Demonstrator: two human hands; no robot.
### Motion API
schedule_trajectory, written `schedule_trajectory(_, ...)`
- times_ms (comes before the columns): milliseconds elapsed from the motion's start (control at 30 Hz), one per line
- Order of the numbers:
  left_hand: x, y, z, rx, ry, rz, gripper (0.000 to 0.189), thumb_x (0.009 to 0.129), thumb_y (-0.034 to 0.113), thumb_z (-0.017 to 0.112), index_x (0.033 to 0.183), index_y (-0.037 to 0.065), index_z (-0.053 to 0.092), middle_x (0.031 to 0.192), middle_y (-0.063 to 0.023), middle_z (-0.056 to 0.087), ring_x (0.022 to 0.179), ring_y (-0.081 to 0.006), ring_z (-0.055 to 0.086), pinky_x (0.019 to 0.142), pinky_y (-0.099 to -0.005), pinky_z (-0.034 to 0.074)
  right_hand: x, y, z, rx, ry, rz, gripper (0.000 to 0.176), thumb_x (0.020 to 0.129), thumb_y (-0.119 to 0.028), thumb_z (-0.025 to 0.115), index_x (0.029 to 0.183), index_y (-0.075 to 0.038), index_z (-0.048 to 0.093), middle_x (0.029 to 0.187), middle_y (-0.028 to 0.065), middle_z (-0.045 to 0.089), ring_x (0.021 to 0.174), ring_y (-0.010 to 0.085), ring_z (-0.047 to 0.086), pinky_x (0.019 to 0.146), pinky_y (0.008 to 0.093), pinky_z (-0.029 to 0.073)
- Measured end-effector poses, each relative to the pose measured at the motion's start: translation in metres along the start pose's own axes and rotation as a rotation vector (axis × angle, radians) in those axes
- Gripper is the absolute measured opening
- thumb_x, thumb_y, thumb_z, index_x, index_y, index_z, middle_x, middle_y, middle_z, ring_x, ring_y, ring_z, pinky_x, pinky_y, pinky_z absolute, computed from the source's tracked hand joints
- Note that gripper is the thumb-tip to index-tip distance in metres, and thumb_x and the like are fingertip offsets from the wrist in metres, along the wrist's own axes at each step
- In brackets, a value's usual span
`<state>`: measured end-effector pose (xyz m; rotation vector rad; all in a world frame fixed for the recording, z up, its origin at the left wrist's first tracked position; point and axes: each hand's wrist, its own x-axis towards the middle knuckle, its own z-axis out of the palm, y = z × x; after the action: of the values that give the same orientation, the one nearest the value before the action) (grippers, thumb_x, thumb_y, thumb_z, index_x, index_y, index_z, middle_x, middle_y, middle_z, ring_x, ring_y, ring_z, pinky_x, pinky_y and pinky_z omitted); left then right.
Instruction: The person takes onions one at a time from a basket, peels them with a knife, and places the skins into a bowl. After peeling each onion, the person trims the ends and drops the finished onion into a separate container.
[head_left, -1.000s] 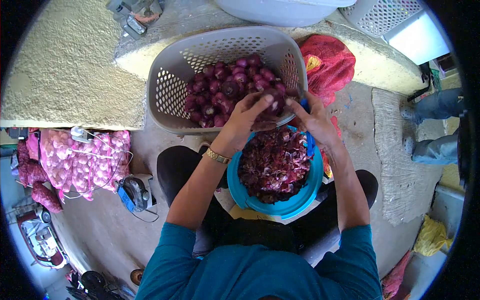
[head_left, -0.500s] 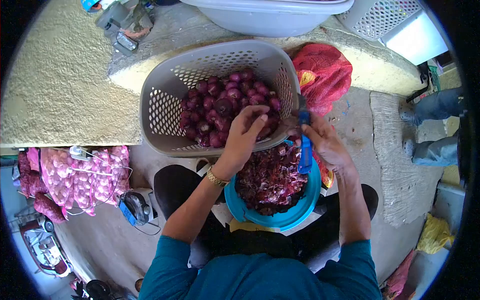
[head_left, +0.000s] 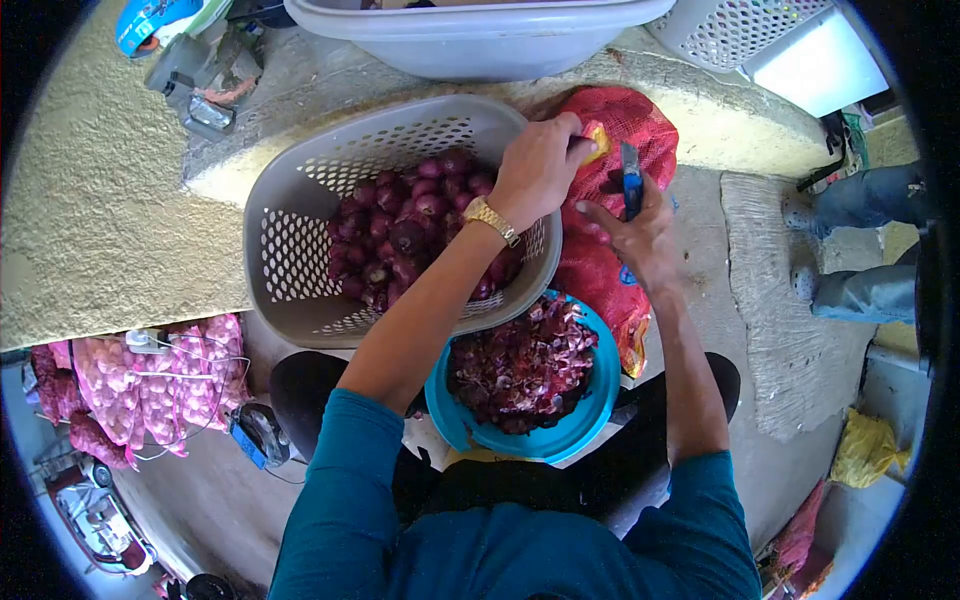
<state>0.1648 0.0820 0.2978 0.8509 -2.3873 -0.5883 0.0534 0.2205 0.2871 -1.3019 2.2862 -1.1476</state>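
Observation:
My left hand (head_left: 545, 168) is over the right rim of the grey perforated basket (head_left: 285, 175), beside a yellow patch on the red mesh bag (head_left: 640, 125). Its fingers are pinched together, and what is between them is too small to tell. In my right hand (head_left: 645, 235) is a blue-handled knife (head_left: 632, 188), blade pointing up, over the red bag; the thumb is stretched out to the left. Purple-red onions (head_left: 405, 235) lie in the basket. Below it, a blue basin (head_left: 600, 400) between my knees holds dark red onion skins (head_left: 520, 370).
A large pale tub (head_left: 480, 45) stands on the ledge beyond the basket, a white perforated basket (head_left: 725, 35) to its right. Pink net sacks (head_left: 150, 380) lie at the left. Another person's legs (head_left: 865, 245) are at the right, near a grey mat (head_left: 770, 300).
My left hand has moved from above the onions to the basket's right side and the red bag. My right hand has moved slightly up with the knife, whose blade now points up.

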Motion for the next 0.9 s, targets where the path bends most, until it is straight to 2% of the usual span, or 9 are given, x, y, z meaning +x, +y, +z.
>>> schedule_trajectory(67,0.004,0.006,-0.007,-0.374,-0.139,-0.087,0.031,0.086,0.031,0.070,0.097,0.002,0.066,0.074,-0.0125,0.065,0.063,-0.0251,0.062,0.065,-0.0428,0.050,0.007,-0.002,0.008,0.077,0.033,-0.046,0.045,0.073,-0.021,0.086,0.102,0.001,0.061,0.078,0.0103,0.065,0.068,0.0182,0.059,0.068,0.0347,0.050)
schedule_trajectory(100,0.004,0.008,-0.003,-0.453,-0.140,-0.110,0.032,0.087,0.030,0.070,0.092,-0.001,0.065,0.069,-0.0087,0.064,0.054,-0.0165,0.060,0.050,-0.0335,0.049,0.009,-0.003,0.011,0.148,0.069,-0.090,0.045,0.072,-0.020,0.087,0.103,0.001,0.061,0.080,0.0110,0.066,0.069,0.0191,0.060,0.069,0.0353,0.050)
schedule_trajectory(200,0.016,0.006,0.009,-0.681,-0.060,-0.102,0.032,0.088,0.029,0.071,0.087,-0.002,0.065,0.069,-0.0038,0.062,0.057,-0.0097,0.059,0.051,-0.0292,0.050,0.013,-0.006,0.015,0.264,0.087,-0.042,0.047,0.072,-0.021,0.086,0.105,0.001,0.061,0.084,0.0120,0.068,0.071,0.0189,0.061,0.070,0.0349,0.051)
schedule_trajectory(367,0.030,0.010,-0.008,-0.714,-0.197,-0.195,0.027,0.087,0.027,0.073,0.085,0.001,0.067,0.068,0.0009,0.060,0.059,-0.0040,0.052,0.055,-0.0205,0.042,0.020,0.018,0.024,0.305,0.086,-0.039,0.035,0.080,-0.017,0.080,0.104,0.001,0.062,0.086,0.0096,0.070,0.072,0.0161,0.061,0.070,0.0324,0.050)
schedule_trajectory(467,0.036,0.009,-0.006,-0.810,-0.174,-0.200,0.026,0.087,0.026,0.074,0.085,0.001,0.067,0.067,0.0022,0.059,0.058,-0.0029,0.050,0.053,-0.0201,0.040,0.020,0.005,0.023,0.533,0.008,0.145,0.022,0.087,-0.014,0.074,0.099,0.000,0.063,0.085,0.0060,0.069,0.071,0.0127,0.059,0.067,0.0298,0.048)
schedule_trajectory(600,0.038,0.000,-0.001,-0.863,-0.226,-0.204,0.026,0.086,0.025,0.075,0.089,0.001,0.066,0.075,0.0005,0.063,0.064,-0.0029,0.055,0.057,-0.0201,0.043,0.022,0.009,0.028,0.596,0.016,0.229,0.012,0.092,-0.011,0.068,0.092,0.000,0.062,0.082,0.0026,0.066,0.069,0.0091,0.056,0.064,0.0264,0.046)
schedule_trajectory(700,0.031,-0.016,0.012,-0.952,-0.201,-0.076,0.030,0.084,0.023,0.075,0.100,0.000,0.064,0.086,-0.0026,0.066,0.077,-0.0097,0.062,0.066,-0.0285,0.049,0.019,0.019,0.029,0.597,0.079,0.217,0.012,0.093,-0.011,0.066,0.090,0.000,0.061,0.078,0.0015,0.063,0.068,0.0086,0.054,0.063,0.0259,0.044)
schedule_trajectory(767,0.024,-0.029,0.019,-0.531,-0.171,0.199,0.036,0.082,0.016,0.074,0.109,-0.002,0.059,0.095,-0.0103,0.068,0.091,-0.0220,0.065,0.080,-0.0382,0.050,0.015,0.018,0.022,0.609,0.089,0.224,0.014,0.095,-0.012,0.064,0.088,-0.001,0.059,0.075,0.0012,0.061,0.068,0.0091,0.053,0.063,0.0263,0.044)
schedule_trajectory(900,0.026,-0.015,0.012,-0.149,-0.222,0.125,0.039,0.080,0.010,0.072,0.114,-0.002,0.056,0.099,-0.0174,0.068,0.100,-0.0310,0.064,0.089,-0.0422,0.048,0.006,0.015,0.011,0.611,0.150,0.221,0.014,0.095,-0.013,0.064,0.089,-0.001,0.058,0.076,0.0010,0.061,0.070,0.0095,0.053,0.065,0.0263,0.044)
